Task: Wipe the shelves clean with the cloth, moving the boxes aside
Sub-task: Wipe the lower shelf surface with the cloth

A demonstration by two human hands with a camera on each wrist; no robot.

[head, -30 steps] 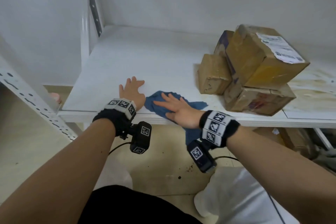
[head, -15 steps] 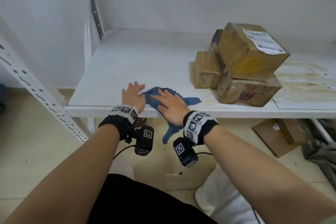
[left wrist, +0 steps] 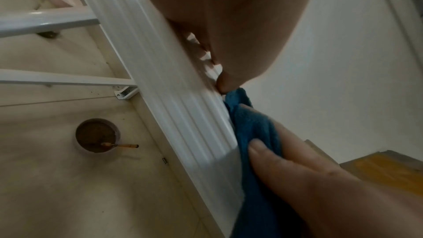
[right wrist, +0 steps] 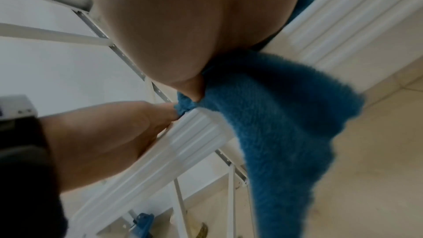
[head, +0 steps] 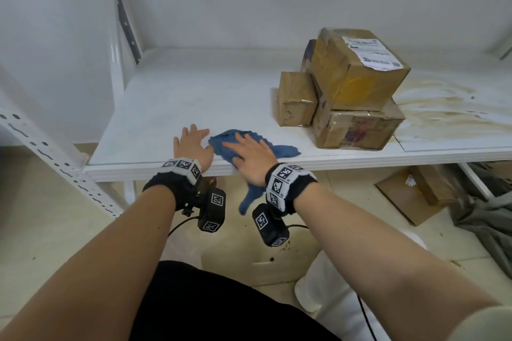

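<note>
A blue cloth [head: 221, 144] lies on the white shelf [head: 171, 97] at its front edge, one end hanging over the rim [right wrist: 286, 133]. My right hand [head: 249, 152] presses flat on the cloth with straight fingers; its thumb shows on the cloth in the left wrist view [left wrist: 263, 151]. My left hand [head: 192, 141] rests flat on the bare shelf just left of the cloth, thumb touching its edge. Three stacked cardboard boxes [head: 349, 86] stand on the shelf to the right, apart from both hands.
Brown stains [head: 443, 108] mark the shelf right of the boxes. A perforated white upright [head: 55, 163] stands at the left front. On the floor below lie flat cardboard [head: 415, 194], grey fabric [head: 487, 210] and a round dish with a brush [left wrist: 97, 135].
The right hand has slid the cloth left along the front edge until it meets the left hand's thumb. The left hand has stayed flat on the shelf.
</note>
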